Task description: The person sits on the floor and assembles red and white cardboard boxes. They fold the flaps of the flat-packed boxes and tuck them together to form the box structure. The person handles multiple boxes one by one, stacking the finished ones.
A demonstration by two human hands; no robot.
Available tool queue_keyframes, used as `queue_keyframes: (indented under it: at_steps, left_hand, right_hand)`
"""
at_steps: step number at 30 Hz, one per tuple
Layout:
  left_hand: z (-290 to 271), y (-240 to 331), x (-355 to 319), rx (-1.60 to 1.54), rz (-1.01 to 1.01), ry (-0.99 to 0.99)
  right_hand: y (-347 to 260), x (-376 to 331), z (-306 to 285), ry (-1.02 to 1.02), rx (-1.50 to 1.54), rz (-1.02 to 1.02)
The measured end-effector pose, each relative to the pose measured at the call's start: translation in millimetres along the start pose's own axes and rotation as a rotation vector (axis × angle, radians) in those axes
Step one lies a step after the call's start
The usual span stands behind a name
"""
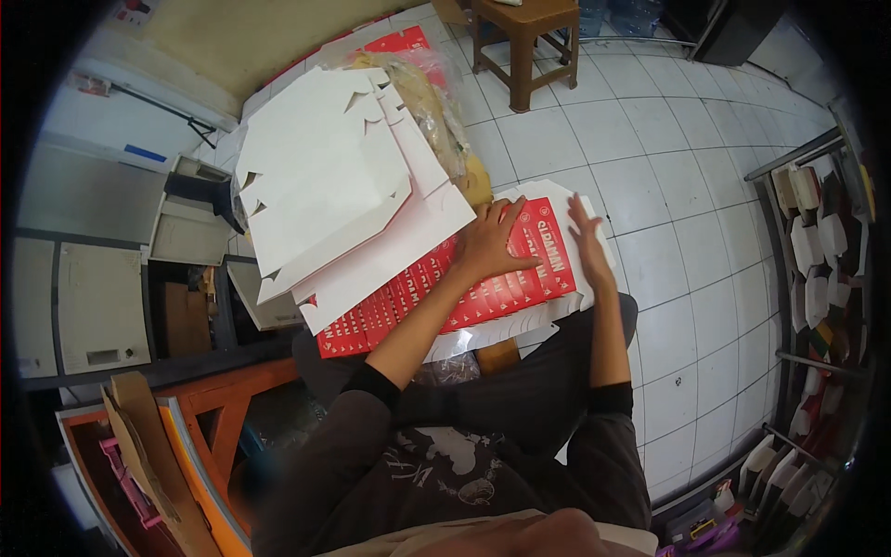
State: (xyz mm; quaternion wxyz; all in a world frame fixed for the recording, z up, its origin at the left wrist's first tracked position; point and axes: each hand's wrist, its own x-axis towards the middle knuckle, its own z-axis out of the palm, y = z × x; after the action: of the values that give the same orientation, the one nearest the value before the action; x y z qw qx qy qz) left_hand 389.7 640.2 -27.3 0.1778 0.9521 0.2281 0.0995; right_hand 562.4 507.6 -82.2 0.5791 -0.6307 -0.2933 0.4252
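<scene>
A row of overlapping flat red box blanks [408,290] with white print lies across my lap, their white flaps [501,327] showing along the near edge. My left hand [492,243] rests on the red blanks toward their right end, fingers spread and thumb out. Beside the right end of the row, my right hand [589,243] is held with its fingers stretched out, next to the white flap edge; whether it touches cannot be made out. To the left, large white flat cardboard blanks [325,176] with cut slots cover part of the red ones.
Clear plastic wrapping [429,111] bunches behind the white blanks. A brown stool [524,46] stands on the tiled floor [668,186]. At the right is a rack [812,241] of folded boxes; at the left, cabinets [102,306] and an orange wooden frame [223,399].
</scene>
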Motion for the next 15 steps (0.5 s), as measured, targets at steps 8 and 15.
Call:
queue_keyframes:
  at_steps: [8,15]
  left_hand:
    - [-6,-6,-6,-0.134,-0.021,-0.038]
    - [-99,56,-98,-0.435,0.372,0.333]
  right_hand:
    - [-19,9,16,0.008,0.118,-0.017]
    - [-98,-15,45,0.423,-0.008,-0.308]
